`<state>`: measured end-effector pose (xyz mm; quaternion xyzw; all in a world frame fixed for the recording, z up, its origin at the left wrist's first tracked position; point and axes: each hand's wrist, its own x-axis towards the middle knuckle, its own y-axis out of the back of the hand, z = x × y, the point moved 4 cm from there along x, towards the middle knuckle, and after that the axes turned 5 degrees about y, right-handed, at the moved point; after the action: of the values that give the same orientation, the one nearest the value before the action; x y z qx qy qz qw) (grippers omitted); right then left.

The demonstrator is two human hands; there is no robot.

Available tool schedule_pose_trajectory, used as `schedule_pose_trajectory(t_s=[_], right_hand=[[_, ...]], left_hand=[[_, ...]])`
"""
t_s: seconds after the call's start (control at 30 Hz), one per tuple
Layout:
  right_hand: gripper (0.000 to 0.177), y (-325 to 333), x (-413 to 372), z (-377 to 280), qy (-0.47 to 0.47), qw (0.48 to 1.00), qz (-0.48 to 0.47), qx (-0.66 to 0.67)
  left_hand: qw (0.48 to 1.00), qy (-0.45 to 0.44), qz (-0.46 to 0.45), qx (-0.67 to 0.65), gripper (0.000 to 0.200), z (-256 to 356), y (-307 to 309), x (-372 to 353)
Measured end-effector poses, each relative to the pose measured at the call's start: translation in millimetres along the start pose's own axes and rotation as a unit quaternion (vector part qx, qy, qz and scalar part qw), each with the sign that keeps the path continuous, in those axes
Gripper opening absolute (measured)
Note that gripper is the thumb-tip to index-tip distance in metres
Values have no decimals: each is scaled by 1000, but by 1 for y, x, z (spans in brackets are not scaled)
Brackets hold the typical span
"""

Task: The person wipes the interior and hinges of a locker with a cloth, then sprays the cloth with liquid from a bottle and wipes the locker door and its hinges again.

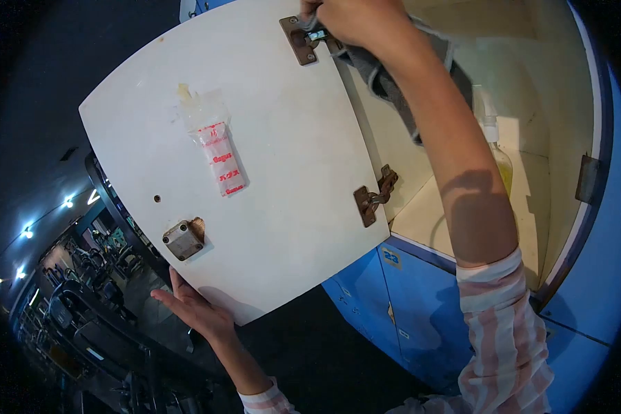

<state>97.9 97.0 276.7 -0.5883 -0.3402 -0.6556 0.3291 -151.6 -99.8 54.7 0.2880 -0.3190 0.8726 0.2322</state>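
A white locker door (276, 172) stands open, its inner face towards me. My right hand (355, 24) is closed on a dark grey cloth (386, 86) at the upper brown hinge (301, 43). The cloth hangs below my wrist, partly hidden by my forearm. My left hand (196, 310) rests at the door's lower left edge with its thumb spread; some of its fingers are hidden behind the door. A small packet with red print (221, 160) is stuck on the door. Lower left of it sits a metal lock (184, 240).
Inside the cream-coloured compartment (421, 214) stands a clear pump bottle with yellowish liquid (505, 172), partly behind my forearm. A lower brown hinge (374, 198) joins door and locker. Blue locker doors (366, 297) lie below. Gym machines (110, 331) stand at left.
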Motion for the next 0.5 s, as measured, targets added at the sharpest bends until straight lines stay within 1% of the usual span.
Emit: schedule_pose_trajectory(t_s=[0.03,0.1,0.13,0.2,0.23,0.3,0.33,0.37,0.43,0.47,0.5], right_hand=[[15,1,1,0,1,1000,0,0],[16,4,3,2,-49,995,-17,-91],[16,4,2,1,-49,995,-17,-90],[15,13,-2,-7,7,985,114,-130],[15,8,-2,-7,8,985,115,-130],[15,-6,-1,-3,-9,996,87,22],[14,-5,-1,3,-22,996,75,33],[14,-2,-3,7,-22,997,73,33],[15,0,-9,11,-39,991,-27,-125],[15,0,-10,16,-56,996,-30,-65],[15,0,-11,16,-56,996,-26,-68]], left_hand=[[1000,4,3,-10,88,0,-2,0],[1000,10,8,-20,87,-1,1,-1],[1000,14,3,-27,87,-3,3,0],[999,14,-5,-35,87,-3,3,2],[999,10,5,-34,86,-3,3,2],[999,10,14,-29,85,-3,3,0],[1000,3,-4,-25,85,-2,2,1],[1000,-4,-20,-23,85,-2,1,1],[999,3,-22,-26,85,-2,2,-1],[999,6,-28,-31,84,-1,0,0],[999,3,-31,-33,84,-1,-1,1]])
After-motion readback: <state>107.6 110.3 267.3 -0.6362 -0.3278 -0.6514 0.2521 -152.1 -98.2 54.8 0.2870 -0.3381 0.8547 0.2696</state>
